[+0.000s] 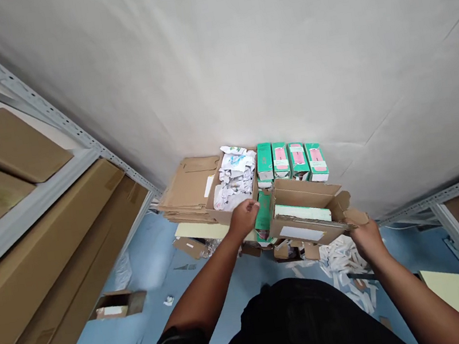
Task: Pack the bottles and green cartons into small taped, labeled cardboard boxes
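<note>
Carton (302, 232): mouth up, long axis left-right | right hand (366, 236): gripping flap (356, 216) | left hand (244, 219): curled, hold unclear

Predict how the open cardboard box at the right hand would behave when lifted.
The open cardboard box would probably flex at its thin side flap, which the right hand holds. It is likely heavier than bare cardboard: a green-edged carton sits inside.

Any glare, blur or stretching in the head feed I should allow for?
Head view: diffuse light, no harsh glare on the wall; slight softness, small print on the green boxes unreadable; apparent wide-angle stretch, shelving slanting at left; dark clothing shows little detail.
</note>
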Demonstrator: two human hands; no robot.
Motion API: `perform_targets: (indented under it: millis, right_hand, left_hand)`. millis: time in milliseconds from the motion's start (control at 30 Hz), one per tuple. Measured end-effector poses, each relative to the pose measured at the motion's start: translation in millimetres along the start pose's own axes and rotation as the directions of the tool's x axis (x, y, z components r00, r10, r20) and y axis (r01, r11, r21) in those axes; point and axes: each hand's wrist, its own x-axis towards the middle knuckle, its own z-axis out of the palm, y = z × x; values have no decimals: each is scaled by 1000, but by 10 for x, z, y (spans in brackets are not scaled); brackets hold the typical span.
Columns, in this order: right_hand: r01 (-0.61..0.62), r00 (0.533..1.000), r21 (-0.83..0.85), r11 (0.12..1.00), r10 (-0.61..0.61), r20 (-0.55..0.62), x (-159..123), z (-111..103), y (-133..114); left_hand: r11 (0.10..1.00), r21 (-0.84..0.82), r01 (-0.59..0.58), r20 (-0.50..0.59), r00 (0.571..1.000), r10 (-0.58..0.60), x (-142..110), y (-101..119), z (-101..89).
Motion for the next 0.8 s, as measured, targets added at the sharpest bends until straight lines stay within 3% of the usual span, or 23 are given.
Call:
perform_targets:
  millis: [100, 200, 400, 600, 800]
  right_hand:
    - [-68, 998, -16, 998, 68, -12, 16, 72, -69]
    - [-84, 996, -85, 993, 82, -30, 5, 74, -110]
    - [-86, 996, -184, 979, 80, -36, -51, 28, -143]
    - [-168, 986, -209, 964, 158, -59, -186, 57, -216]
    - [-176, 984, -229, 957, 164, -72, -271, 72, -193]
  left_hand:
    - [913, 406, 39, -25, 999, -32, 424, -151, -284]
    - [781, 614, 112, 47, 983, -179, 804, -303, -403]
    - [743, 668, 47, 106, 982, -158, 1266, -513, -292]
    - [622, 764, -172, 322, 937, -137, 1541, -666, -154]
    - [572, 802, -170, 295, 947, -131, 1649, -692, -108]
